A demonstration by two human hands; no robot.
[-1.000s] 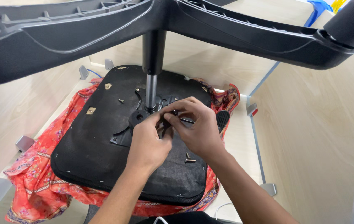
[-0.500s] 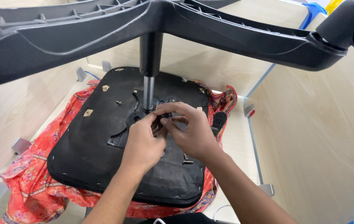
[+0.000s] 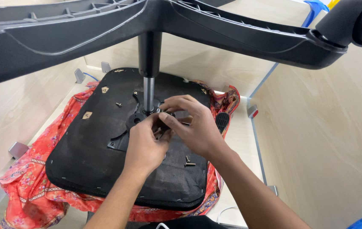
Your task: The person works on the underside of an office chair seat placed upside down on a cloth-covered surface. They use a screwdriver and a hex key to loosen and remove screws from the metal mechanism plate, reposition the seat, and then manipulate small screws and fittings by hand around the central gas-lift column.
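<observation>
Black chair base spans 12 o'clock, arms spread, on the gas-lift column. Upturned seat pan lies on a red patterned cloth over the pale surface. Left hand and right hand meet at centre over the seat mechanism, fingers pinched narrow on a small fitting, mostly hidden. Loose screws lie at 5 o'clock. Best to keep the fitting square and the screws within reach.

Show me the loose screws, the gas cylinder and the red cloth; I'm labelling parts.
Loose screws [image 3: 189, 162]: head view, on the pair lying on the seat underside.
Gas cylinder [image 3: 148, 94]: head view, on its shiny rod.
Red cloth [image 3: 32, 186]: head view, on its left fold.
</observation>
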